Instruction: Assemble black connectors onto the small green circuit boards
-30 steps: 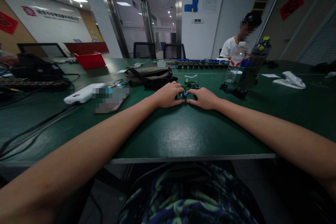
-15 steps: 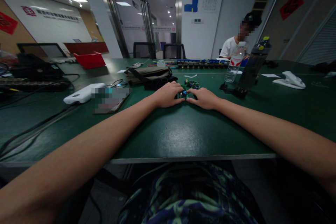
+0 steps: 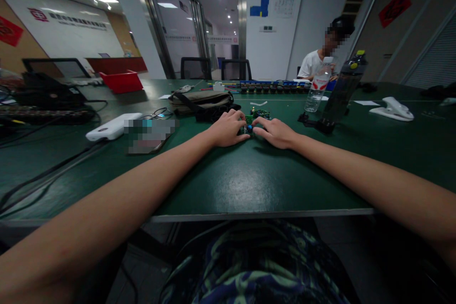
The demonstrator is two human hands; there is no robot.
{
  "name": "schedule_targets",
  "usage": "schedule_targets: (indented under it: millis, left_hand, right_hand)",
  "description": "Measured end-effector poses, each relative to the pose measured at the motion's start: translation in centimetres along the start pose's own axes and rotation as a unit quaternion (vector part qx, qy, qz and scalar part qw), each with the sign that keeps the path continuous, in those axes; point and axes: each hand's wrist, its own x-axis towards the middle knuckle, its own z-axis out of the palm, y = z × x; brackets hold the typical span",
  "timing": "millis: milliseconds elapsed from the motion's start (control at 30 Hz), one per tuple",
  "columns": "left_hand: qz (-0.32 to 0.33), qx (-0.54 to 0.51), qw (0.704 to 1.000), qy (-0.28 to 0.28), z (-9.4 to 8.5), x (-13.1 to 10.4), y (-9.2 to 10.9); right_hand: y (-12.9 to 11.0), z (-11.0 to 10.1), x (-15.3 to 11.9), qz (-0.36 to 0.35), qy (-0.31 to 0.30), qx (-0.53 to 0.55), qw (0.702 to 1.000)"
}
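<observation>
"Where is the small blue-topped electronic part [image 3: 250, 128] kept?"

"Low over the green table [image 3: 235, 175], between the left hand [image 3: 228, 129] and the right hand [image 3: 276, 132]. It is probably flanked that way so that it can be steadied from both sides."

"How are the fingers set?"

"On the left, they are curved around the part's side, with the thumb stretched along the near edge; whether anything is pinched cannot be told. On the right, thumb and forefinger are parted slightly beside the blue top, and contact cannot be made out."

"And the forearms?"

"Both are angled inward, likely so that the fingertips can be brought close together."

"What is placed around?"

"Green circuit boards [image 3: 262, 114] are set just beyond, presumably within easy reach. A bag [image 3: 204, 102] is laid to the left, and a clear bottle [image 3: 317, 90] is stood to the right."
</observation>
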Motion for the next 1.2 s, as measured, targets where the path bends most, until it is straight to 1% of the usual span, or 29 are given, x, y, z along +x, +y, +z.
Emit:
schedule_targets:
  millis: [100,200,333,433,600,700,767,900,1067,1200]
  left_hand:
    - [-0.012,0.014,1.0,-0.012,-0.1,0.1,0.1]
    - [-0.023,0.02,0.999,-0.02,-0.2,0.1,0.2]
    - [-0.029,0.011,1.0,-0.001,0.1,0.1,0.0]
    - [-0.025,0.008,1.0,0.015,0.3,0.1,-0.2]
    - [0.005,-0.019,0.998,0.055,-0.2,0.2,0.0]
    - [0.029,-0.03,0.997,0.064,-0.7,0.2,0.4]
    - [0.039,-0.03,0.997,0.067,-0.9,0.3,0.5]
    - [0.053,-0.02,0.996,0.067,-0.9,0.2,0.4]
    - [0.066,-0.005,0.996,0.057,-0.8,0.1,0.3]
    - [0.074,-0.004,0.995,0.063,-0.7,0.1,0.2]
  right_hand:
    - [0.3,-0.1,0.0,-0.017,0.021,0.008,1.0]
    - [0.4,-0.1,0.1,-0.018,0.042,0.005,0.999]
    - [0.1,-0.2,0.1,-0.022,0.057,-0.008,0.998]
    - [-0.1,-0.1,0.1,-0.035,0.061,0.005,0.998]
    - [0.2,0.6,0.3,-0.102,0.071,0.07,0.99]
    - [0.4,0.9,0.4,-0.142,0.085,0.105,0.981]
    - [0.4,1.0,0.4,-0.156,0.098,0.12,0.976]
    - [0.3,0.8,0.3,-0.147,0.105,0.136,0.974]
    - [-0.2,0.3,0.2,-0.114,0.109,0.14,0.977]
    - [-0.4,0.3,0.2,-0.078,0.113,0.171,0.976]
